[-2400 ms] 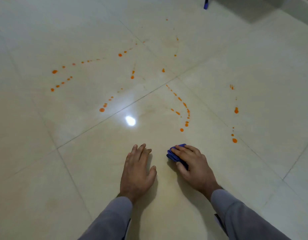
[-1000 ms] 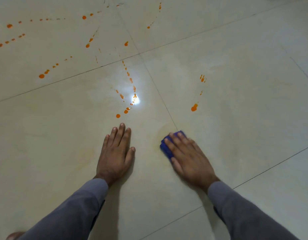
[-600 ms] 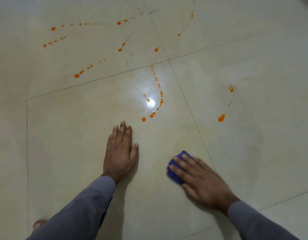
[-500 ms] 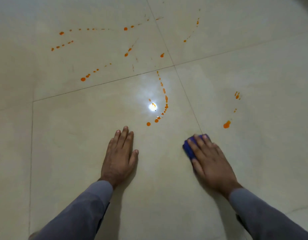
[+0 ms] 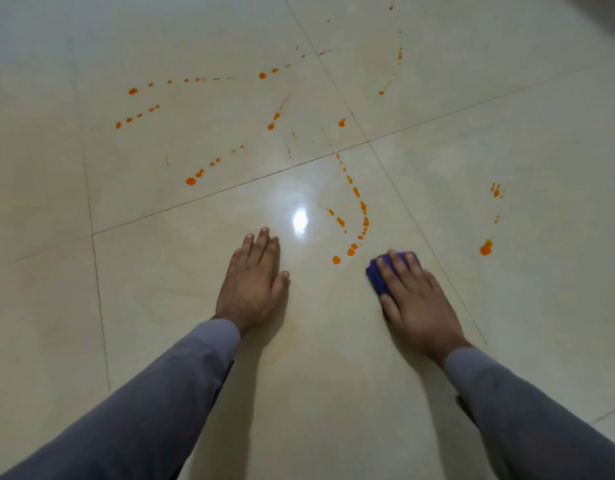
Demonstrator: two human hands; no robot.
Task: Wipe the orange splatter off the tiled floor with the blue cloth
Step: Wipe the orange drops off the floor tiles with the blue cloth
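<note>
Splatter (image 5: 355, 220) beside cloth (image 5: 377, 277) risks smearing across floor (image 5: 507, 98) if flat right hand (image 5: 415, 299) presses unevenly; left hand (image 5: 252, 285) lies flat.

The right hand (image 5: 415, 299) hides most of the blue cloth (image 5: 377, 277), perhaps folded.

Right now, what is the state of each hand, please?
Left hand: open, flat on the tiled floor, holding nothing.
Right hand: open, straight fingers pressing the blue cloth onto the floor.

Two hands (image 5: 252, 282), one blue cloth (image 5: 378, 277), many orange drops (image 5: 336, 260), uncounted.
</note>
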